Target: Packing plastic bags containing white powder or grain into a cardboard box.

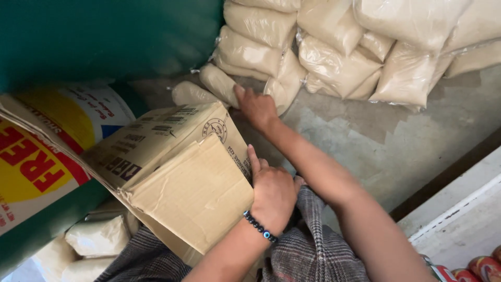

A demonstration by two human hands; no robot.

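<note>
My left hand [271,192], with a dark bead bracelet on the wrist, grips the edge of a brown cardboard box [177,167] that rests tilted on my lap. My right hand [255,107] reaches forward past the box. Its fingers touch a clear plastic bag of pale grain [219,83] lying on the concrete floor [386,141], at the foot of a pile of similar bags [334,57]. Whether the fingers close around that bag is hidden by the hand's back.
A green wall [104,36] stands at the left with a white, yellow and red printed sack [47,151] against it. More pale bags [94,237] lie at the lower left. A white ledge [459,214] and red packets [480,269] sit at the lower right.
</note>
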